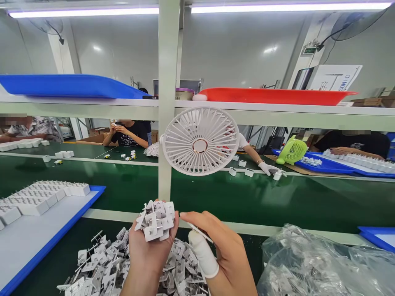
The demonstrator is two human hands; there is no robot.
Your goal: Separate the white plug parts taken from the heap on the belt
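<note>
Left hand (148, 255) is up, fingers cupped around a handful of white parts (156, 220). At its three o'clock, the right hand (222, 255), thumb in a white finger cot (202, 255), pinches a thin strip (197, 231). The loose pile (101, 267) lies at seven o'clock, the blue tray (77, 213) at nine, the white fan (200, 142) at twelve and the plastic bag (324, 263) at four.

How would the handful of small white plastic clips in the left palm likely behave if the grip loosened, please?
The small white plastic clips look rigid and probably light, since the left hand cups many. Heaped loosely, they would likely spill onto the white pile below. Their thin prongs may snag one another.
</note>
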